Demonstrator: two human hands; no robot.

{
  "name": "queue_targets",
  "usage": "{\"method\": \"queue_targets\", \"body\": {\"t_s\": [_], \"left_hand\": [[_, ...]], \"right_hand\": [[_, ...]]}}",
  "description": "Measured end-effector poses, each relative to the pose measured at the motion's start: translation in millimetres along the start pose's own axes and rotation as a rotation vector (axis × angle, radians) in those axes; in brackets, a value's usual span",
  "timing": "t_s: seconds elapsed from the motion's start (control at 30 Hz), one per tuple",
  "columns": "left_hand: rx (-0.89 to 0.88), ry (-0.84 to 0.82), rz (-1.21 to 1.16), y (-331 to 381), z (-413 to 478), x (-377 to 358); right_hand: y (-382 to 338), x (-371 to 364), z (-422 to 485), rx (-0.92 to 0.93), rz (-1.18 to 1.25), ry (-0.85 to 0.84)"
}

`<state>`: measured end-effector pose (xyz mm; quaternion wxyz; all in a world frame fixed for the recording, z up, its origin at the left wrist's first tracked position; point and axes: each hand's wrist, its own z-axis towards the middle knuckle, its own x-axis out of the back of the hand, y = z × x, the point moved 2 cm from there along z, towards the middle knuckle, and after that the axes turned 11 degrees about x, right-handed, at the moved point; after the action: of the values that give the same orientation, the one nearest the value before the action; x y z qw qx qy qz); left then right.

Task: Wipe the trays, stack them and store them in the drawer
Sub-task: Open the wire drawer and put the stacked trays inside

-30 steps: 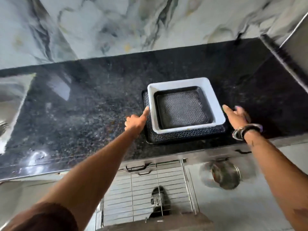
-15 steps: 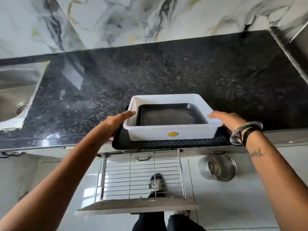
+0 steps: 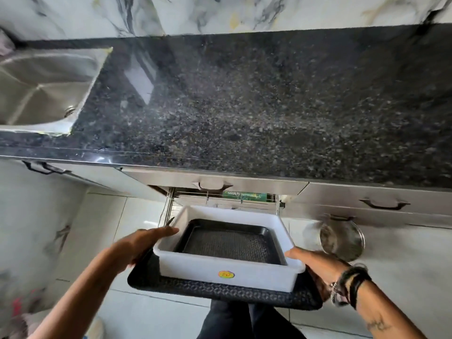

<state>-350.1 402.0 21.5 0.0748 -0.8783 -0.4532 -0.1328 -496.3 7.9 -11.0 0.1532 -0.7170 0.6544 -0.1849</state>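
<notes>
Glossy speckled granite countertop (image 3: pixel 244 106), smooth white plastic tray (image 3: pixel 227 272), brushed steel sink (image 3: pixel 44 81)

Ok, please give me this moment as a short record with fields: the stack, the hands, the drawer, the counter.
stack: small black tray inside white tub, which sits on large black tray
left hand: on the left side of the stack, fingers along the tub's wall
right hand: on the right side, under the tub's rim
stack position: held in the air, in front of the cabinets, below counter level
drawer: pulled open, wire basket visible behind the stack
counter: dark granite, sink at its left
</notes>
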Motion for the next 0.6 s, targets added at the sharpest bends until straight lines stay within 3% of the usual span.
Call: {"method": "queue_targets", "body": {"t_s": [0.23, 0.4, 0.6], "left_hand": [[-0.074, 0.072, -0.021, 45, 146, -24], [-0.087, 0.073, -0.045, 77, 252, -39], [-0.072, 0.068, 0.095, 88, 335, -67]], "right_hand": [[25, -33, 155, -0.039, -0.133, 0.12], [51, -54, 260, -0.063, -0.226, 0.06], [81, -61, 335, -0.1, -0.252, 0.086]]}}
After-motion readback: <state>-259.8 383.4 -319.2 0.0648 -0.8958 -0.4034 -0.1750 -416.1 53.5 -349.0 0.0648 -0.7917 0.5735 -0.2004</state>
